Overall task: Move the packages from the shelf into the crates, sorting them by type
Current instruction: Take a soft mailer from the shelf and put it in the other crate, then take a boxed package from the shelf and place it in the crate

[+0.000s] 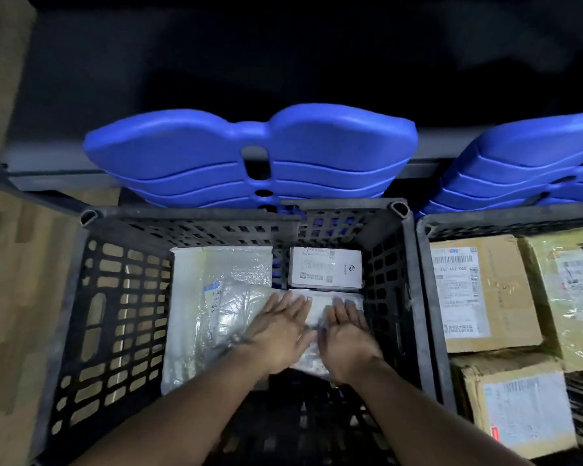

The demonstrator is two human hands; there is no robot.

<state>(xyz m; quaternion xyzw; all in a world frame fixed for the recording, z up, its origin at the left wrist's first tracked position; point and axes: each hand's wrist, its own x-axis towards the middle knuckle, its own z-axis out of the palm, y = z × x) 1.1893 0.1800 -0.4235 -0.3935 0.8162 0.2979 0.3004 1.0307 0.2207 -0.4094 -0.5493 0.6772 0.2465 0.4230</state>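
**A:** In the lower centre of the frame, inside the black crate, a pale soft pouch is pressed flat under both hands.

**B:** And how is the grip set?

**A:** No grip is closed on anything. The left hand and the right hand are laid side by side on the pouch, palms down, fingers straight and slightly spread.

**B:** How is the pouch expected to handle?

**A:** It is judged light and limp. The film looks crinkled and slick, so sagging or slipping would be likely if it were lifted by one corner. It would best be taken at two opposite edges, or scooped from beneath. What is inside cannot be told.

**B:** What can be counted?

**A:** Four packages are counted in this crate. Three are soft: the pouch, a large white bubble mailer at the left, and a crinkled clear bag lying over it. One small white box is set by the far wall. In the neighbouring crate, at the right of the frame, three cardboard boxes are made out, partly cut off by the frame edge. Two stacks of blue moulded pieces are seen above.
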